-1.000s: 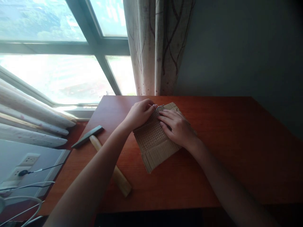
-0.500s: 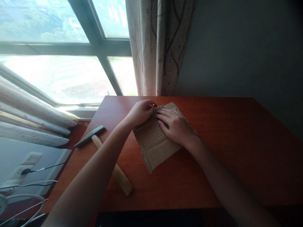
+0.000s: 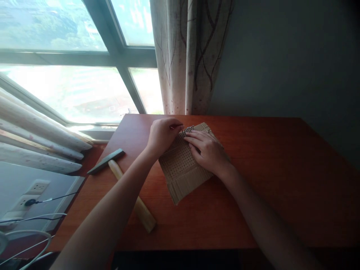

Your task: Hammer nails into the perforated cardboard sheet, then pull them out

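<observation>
A piece of brown cardboard (image 3: 184, 183), pierced with rows of small holes, lies at an angle on the desk. Near its far edge stands a short row of small dark nail-like pins (image 3: 188, 130). My left hand (image 3: 164, 135) is closed in a pinch just left of that row. Something thin glints among its fingers, too small to name. My right hand (image 3: 206, 148) rests flat on the cardboard, fingers stretched out, their tips close to the pins. A hammer (image 3: 144, 213) lies on the left side, its handle partly hidden under my left forearm.
The reddish wooden desk (image 3: 270, 180) stands by a window (image 3: 67, 93). Patterned curtains (image 3: 174, 60) hang behind it and at the left. Wall sockets (image 3: 38, 187) with a plug and several cables are at the lower left.
My left hand has lifted slightly and drawn back to the left, uncovering more of the pins. The right hand stays on the cardboard, which has shifted slightly left in view.
</observation>
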### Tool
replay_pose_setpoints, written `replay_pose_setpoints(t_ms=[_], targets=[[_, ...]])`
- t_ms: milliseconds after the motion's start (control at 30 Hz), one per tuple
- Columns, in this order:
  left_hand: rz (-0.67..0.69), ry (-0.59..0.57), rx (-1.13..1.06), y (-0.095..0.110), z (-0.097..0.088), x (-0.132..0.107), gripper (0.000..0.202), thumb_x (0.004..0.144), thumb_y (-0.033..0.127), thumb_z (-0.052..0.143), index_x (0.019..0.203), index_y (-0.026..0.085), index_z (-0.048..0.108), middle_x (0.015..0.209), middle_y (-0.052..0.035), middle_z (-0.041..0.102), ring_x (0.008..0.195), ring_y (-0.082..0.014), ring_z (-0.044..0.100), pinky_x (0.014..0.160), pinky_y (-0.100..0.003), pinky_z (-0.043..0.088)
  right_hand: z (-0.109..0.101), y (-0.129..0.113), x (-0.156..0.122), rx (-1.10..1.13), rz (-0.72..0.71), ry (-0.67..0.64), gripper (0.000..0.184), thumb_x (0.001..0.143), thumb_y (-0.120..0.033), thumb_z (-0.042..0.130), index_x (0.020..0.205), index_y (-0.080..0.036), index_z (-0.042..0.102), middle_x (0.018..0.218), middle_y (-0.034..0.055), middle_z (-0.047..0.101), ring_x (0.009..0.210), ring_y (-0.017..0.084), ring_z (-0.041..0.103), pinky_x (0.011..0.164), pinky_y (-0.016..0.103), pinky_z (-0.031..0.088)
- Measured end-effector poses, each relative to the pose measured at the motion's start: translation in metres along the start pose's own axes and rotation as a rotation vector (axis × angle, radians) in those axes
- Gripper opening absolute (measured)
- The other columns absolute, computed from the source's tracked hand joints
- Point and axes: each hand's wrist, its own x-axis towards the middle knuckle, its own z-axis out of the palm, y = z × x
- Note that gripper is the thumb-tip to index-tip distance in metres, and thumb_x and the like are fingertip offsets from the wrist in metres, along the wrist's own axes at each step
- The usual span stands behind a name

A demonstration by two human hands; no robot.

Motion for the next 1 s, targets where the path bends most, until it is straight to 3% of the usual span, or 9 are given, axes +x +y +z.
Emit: replay_pose_setpoints(t_ms=[133,233,333,500,600,733,1000], targets=[[-0.029,0.172,-0.163,0.007,-0.007,0.011,0.018,0.086,0.032,0.064,0.081,0.018,0.074,0.075,-0.0028,0.075,0.070,-0.0146,0.067,0.066,-0.026,0.051,0.001,0.001,-0.001,-0.005,0.004,-0.001,0.032,0.096,-0.021,0.049,0.118,-0.023,0.072,0.130,0.0049,0.069,0.127,0.023,0.058,0.111,0.044,0.043],[-0.009,0.238,-0.217,0.013,-0.025,0.016,0.017,0.085,0.032,0.065,0.084,0.017,0.073,0.078,-0.0036,0.075,0.072,-0.0150,0.068,0.068,-0.027,0.053,0.002,0.002,-0.001,-0.011,0.005,-0.004,0.033,0.096,-0.020,0.048,0.118,-0.023,0.072,0.130,0.0047,0.069,0.127,0.022,0.058,0.112,0.044,0.042],[-0.010,0.157,-0.176,0.008,-0.049,0.004,0.018,0.084,0.033,0.066,0.093,0.019,0.073,0.080,-0.0031,0.075,0.073,-0.0156,0.069,0.070,-0.028,0.054,0.002,0.002,-0.001,-0.011,0.005,-0.006,0.033,0.095,-0.019,0.049,0.118,-0.023,0.072,0.130,0.0048,0.069,0.127,0.022,0.058,0.112,0.044,0.042],[-0.202,0.007,0.239,-0.028,-0.075,-0.048,0.026,0.085,0.042,0.062,0.099,0.023,0.071,0.082,-0.0027,0.076,0.072,-0.0193,0.069,0.071,-0.032,0.051,0.002,0.001,-0.002,-0.014,0.008,0.006,0.033,0.095,-0.020,0.049,0.118,-0.021,0.073,0.129,0.0057,0.070,0.127,0.022,0.058,0.112,0.043,0.043],[-0.289,-0.147,0.384,-0.049,-0.081,-0.080,0.029,0.084,0.043,0.059,0.103,0.023,0.067,0.083,-0.0038,0.076,0.075,-0.0223,0.069,0.069,-0.032,0.048,0.001,0.001,-0.002,-0.014,0.017,0.002,0.033,0.096,-0.020,0.048,0.119,-0.022,0.072,0.129,0.0054,0.069,0.125,0.022,0.059,0.111,0.044,0.044],[-0.294,-0.220,0.472,-0.059,-0.085,-0.107,0.028,0.086,0.046,0.052,0.092,0.023,0.066,0.083,-0.0050,0.075,0.076,-0.0235,0.069,0.066,-0.031,0.045,0.001,0.001,-0.002,-0.003,0.020,0.001,0.033,0.096,-0.020,0.048,0.118,-0.023,0.072,0.129,0.0051,0.070,0.125,0.022,0.059,0.111,0.044,0.044],[-0.306,-0.319,0.489,-0.057,-0.085,-0.121,0.032,0.088,0.044,0.048,0.094,0.023,0.072,0.090,-0.0058,0.076,0.074,-0.0229,0.069,0.063,-0.030,0.044,0.001,0.001,-0.002,-0.010,0.014,-0.003,0.033,0.096,-0.020,0.048,0.118,-0.022,0.072,0.130,0.0056,0.069,0.127,0.023,0.059,0.111,0.044,0.043]])
